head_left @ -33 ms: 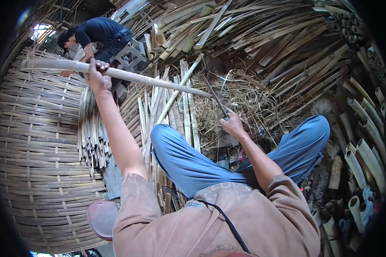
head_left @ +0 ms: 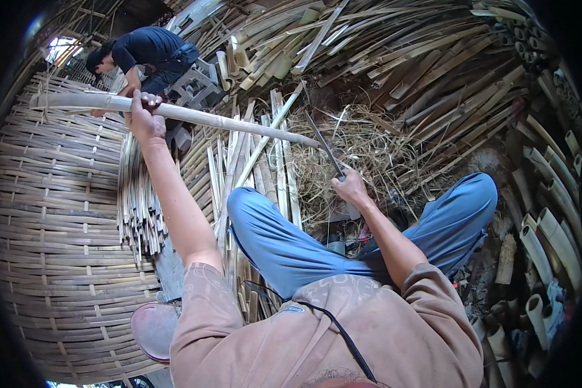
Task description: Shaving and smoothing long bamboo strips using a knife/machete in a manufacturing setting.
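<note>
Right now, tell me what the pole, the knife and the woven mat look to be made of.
Pole: seemingly bamboo, pale and smooth-looking; ringed joints show along it.
Knife: probably metal, its narrow blade dark grey; the handle is mostly hidden by the right hand, so unclear.
Woven mat: likely split bamboo, apparently unpainted, with flat tan strips crossed by paler ones.

1 head-worn fisheye is looking steeply down and forward — the wearer's brown shirt (head_left: pixel 343 323) is lying nearest, a co-worker (head_left: pixel 152 52) is showing well beyond — while the dark rim is probably hiding the edges.
</note>
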Demonstrator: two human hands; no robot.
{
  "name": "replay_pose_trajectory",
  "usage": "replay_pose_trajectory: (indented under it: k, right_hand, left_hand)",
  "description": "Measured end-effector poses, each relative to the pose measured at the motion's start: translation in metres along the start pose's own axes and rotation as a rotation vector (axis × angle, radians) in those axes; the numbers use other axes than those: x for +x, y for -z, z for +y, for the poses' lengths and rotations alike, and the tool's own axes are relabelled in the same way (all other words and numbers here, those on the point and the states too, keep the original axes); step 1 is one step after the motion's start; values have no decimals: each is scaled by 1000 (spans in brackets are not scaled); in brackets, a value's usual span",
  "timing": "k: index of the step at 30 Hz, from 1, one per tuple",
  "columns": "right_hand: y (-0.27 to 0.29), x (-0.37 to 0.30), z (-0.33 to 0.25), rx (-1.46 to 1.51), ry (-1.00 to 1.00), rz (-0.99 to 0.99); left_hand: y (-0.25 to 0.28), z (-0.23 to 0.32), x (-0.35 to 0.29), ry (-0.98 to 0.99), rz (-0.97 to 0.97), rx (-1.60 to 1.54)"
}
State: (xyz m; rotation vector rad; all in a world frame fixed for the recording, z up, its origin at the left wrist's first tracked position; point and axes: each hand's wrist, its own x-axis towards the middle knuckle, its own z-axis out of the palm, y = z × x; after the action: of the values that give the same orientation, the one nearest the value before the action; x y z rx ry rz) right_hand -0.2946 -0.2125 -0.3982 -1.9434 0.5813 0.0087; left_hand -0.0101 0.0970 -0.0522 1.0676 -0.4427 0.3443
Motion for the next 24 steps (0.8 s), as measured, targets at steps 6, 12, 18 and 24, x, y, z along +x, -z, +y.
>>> replay_pose_trajectory:
  k: [6,12,18,24]
  right_hand:
    - [-2,12,24,-11,-44,-38]
    - [-35,4,8,-91,-143,12]
    - [-51,9,-10,-150,123,-136]
    - [-52,21,-2,-69,72,-76]
  left_hand:
    - [-14,-29,-37,73,32,75]
    - [-31,-27,-65,-58,81,65]
    - [-37,-22,-83,-69,-26,63]
    - [-36,-20,-87,-101,-94,15]
